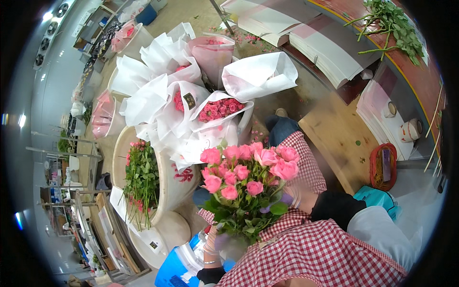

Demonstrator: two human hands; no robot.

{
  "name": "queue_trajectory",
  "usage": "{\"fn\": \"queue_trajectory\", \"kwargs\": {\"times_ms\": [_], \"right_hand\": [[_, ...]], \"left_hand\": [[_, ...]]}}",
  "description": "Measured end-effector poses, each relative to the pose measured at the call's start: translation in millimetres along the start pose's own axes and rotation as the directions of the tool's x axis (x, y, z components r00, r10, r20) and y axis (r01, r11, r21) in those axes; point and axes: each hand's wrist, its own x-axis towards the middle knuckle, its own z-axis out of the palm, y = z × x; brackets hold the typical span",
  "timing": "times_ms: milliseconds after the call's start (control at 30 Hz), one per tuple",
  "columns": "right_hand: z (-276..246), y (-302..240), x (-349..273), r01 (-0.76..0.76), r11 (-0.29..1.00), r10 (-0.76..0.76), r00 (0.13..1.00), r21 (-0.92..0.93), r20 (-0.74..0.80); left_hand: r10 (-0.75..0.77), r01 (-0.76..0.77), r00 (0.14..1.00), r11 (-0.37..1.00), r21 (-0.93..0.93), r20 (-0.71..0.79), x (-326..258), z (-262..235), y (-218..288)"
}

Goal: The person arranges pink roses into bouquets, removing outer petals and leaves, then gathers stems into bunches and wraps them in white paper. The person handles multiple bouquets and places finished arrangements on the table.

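A bunch of pink roses (pixel 248 167) with green leaves is held up in front of my red-checked apron, blooms facing up and away. My right hand (pixel 290 197) grips the bunch from the right side; purple covering shows on its fingers, partly hidden by leaves. Lower down on the left, my left hand (pixel 215 243) closes on the leafy part near the stems. Leaves cover most of its fingers. A silver bracelet circles my left wrist.
White-paper-wrapped rose bouquets (pixel 220 110) stand crowded ahead. To the left, a cream tub (pixel 165 201) bears loose pink roses (pixel 142 179). At right are a wooden board (pixel 334 131), an orange-red coil (pixel 383 165), tape rolls (pixel 410 130) and cut greenery (pixel 394 28). A blue bag (pixel 174 268) sits below.
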Motion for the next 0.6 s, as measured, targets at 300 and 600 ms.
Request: {"fn": "queue_trajectory", "kwargs": {"times_ms": [300,600], "right_hand": [[15.0,-29.9,12.4,-0.098,0.931,0.155,0.978,0.351,-0.138],[-4.2,-11.5,6.6,0.044,0.982,-0.036,0.998,0.186,-0.048]], "left_hand": [[0.3,-0.233,0.952,0.829,0.508,-0.053,3.2,37.0,40.0],[0.231,-0.114,0.906,0.94,0.32,-0.355,-1.6,50.3,75.9]]}}
